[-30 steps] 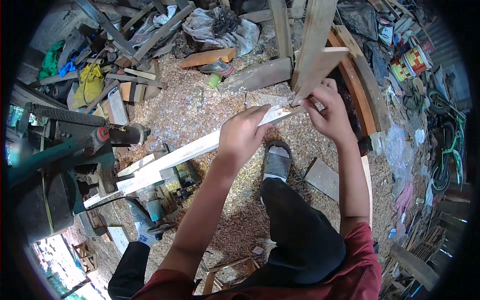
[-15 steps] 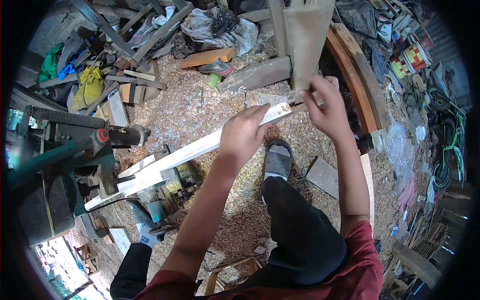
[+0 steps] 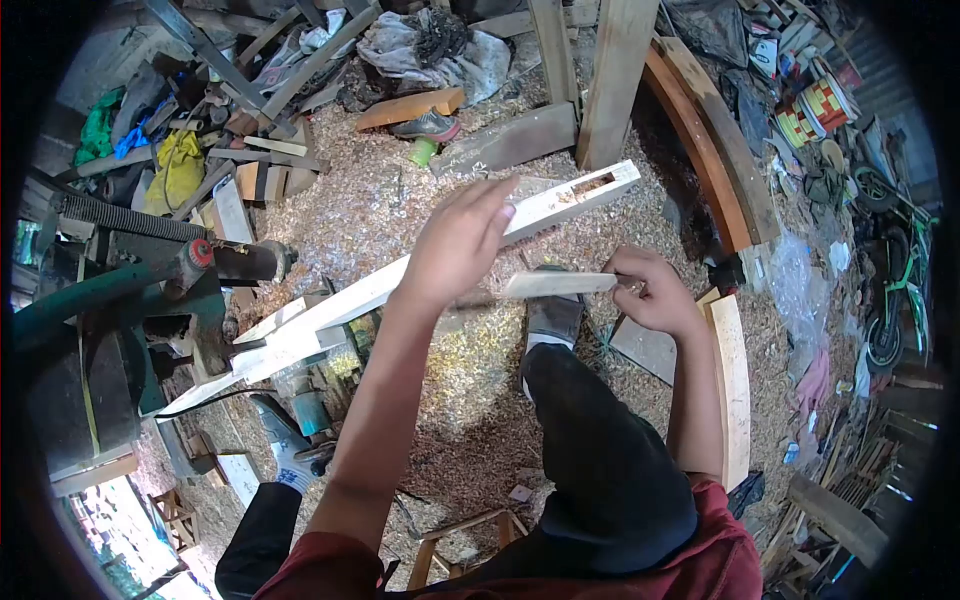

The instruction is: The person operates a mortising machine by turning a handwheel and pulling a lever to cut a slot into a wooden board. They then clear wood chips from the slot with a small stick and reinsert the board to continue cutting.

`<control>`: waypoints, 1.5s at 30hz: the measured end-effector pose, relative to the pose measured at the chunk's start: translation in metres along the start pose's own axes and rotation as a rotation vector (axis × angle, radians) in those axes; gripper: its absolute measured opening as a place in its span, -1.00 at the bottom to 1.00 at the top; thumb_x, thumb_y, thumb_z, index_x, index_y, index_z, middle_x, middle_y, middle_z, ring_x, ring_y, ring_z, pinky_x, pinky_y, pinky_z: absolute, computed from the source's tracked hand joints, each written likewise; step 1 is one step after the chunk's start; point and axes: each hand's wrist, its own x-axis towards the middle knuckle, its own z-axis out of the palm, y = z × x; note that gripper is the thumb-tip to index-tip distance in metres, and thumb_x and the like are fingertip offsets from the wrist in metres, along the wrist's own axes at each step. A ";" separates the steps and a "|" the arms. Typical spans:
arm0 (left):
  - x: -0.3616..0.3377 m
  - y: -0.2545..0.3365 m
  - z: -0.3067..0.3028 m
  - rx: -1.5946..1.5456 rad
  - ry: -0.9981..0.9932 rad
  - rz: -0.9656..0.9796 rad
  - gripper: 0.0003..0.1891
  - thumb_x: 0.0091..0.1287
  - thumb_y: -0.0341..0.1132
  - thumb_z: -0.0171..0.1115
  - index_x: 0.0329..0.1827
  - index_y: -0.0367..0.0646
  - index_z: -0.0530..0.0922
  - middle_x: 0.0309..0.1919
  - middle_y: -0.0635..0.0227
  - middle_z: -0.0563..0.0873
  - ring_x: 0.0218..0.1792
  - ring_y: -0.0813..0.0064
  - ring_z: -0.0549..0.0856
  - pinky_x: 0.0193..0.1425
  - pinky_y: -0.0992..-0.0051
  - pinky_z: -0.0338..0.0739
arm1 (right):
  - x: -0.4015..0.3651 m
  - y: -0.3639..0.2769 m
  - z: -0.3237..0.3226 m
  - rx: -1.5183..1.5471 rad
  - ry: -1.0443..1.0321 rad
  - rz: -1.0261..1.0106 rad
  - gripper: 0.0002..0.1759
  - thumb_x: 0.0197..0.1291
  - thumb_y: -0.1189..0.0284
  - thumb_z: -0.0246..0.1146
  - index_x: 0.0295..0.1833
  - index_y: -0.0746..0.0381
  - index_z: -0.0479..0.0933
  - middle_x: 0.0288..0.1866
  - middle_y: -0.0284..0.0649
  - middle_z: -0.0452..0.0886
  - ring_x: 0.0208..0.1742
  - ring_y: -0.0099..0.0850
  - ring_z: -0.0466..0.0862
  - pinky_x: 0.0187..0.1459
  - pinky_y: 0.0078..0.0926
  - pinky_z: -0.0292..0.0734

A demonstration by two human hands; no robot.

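My left hand [image 3: 460, 238] lies across a long pale wooden beam [image 3: 545, 207], thumb on the near side and fingers along the far side. A slot [image 3: 597, 184] with wood chips in it is cut near the beam's far end. The other end of the beam rests by the green machine [image 3: 185, 330] at left. Lower and to the right, clear of the beam, my right hand [image 3: 652, 290] grips one end of a flat piece of wood [image 3: 560, 285]. That piece points left, above my sandalled foot [image 3: 556, 315].
Wood shavings [image 3: 460, 400] cover the floor. Boards [image 3: 607, 90] stand beyond the beam's end, and curved timbers [image 3: 705, 150] lie at right. Scrap wood and cloth are heaped at the back left. A small wooden stool [image 3: 465, 530] stands near me, and a bicycle [image 3: 895, 290] far right.
My right hand has come down toward me from the beam's end, bringing the wood piece from upright to level. The beam's slotted end is now uncovered. My left hand has shifted slightly left.
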 end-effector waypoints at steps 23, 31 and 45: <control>0.013 0.030 0.002 0.014 -0.017 0.157 -0.56 0.45 -0.12 0.49 0.35 -0.02 0.77 0.73 -0.02 0.37 0.73 -0.18 0.31 0.79 -0.06 0.15 | 0.040 -0.004 -0.003 -0.295 0.744 -0.134 -0.56 0.37 0.43 0.38 0.35 0.14 0.64 0.32 0.00 0.67 0.44 -0.02 0.61 0.47 -0.04 0.39; -0.029 0.000 -0.031 0.120 0.059 -0.010 -0.49 0.40 -0.38 0.53 0.43 -0.11 0.68 0.65 -0.01 0.49 0.67 -0.12 0.43 0.69 -0.01 0.40 | 0.051 -0.019 0.038 -0.568 0.576 -0.287 -0.52 0.33 0.09 0.45 0.34 -0.11 0.77 0.73 -0.01 0.39 0.78 0.05 0.23 0.72 0.13 -0.21; -0.112 -0.013 -0.066 0.238 0.225 -0.323 -0.47 0.30 -0.43 0.56 0.37 -0.20 0.69 0.24 0.08 0.76 0.25 -0.04 0.74 0.25 0.13 0.69 | 0.137 -0.106 0.087 -0.401 0.057 -0.571 -0.46 0.23 0.30 0.53 0.32 0.16 0.64 0.11 -0.17 0.69 0.18 -0.13 0.71 0.29 -0.10 0.52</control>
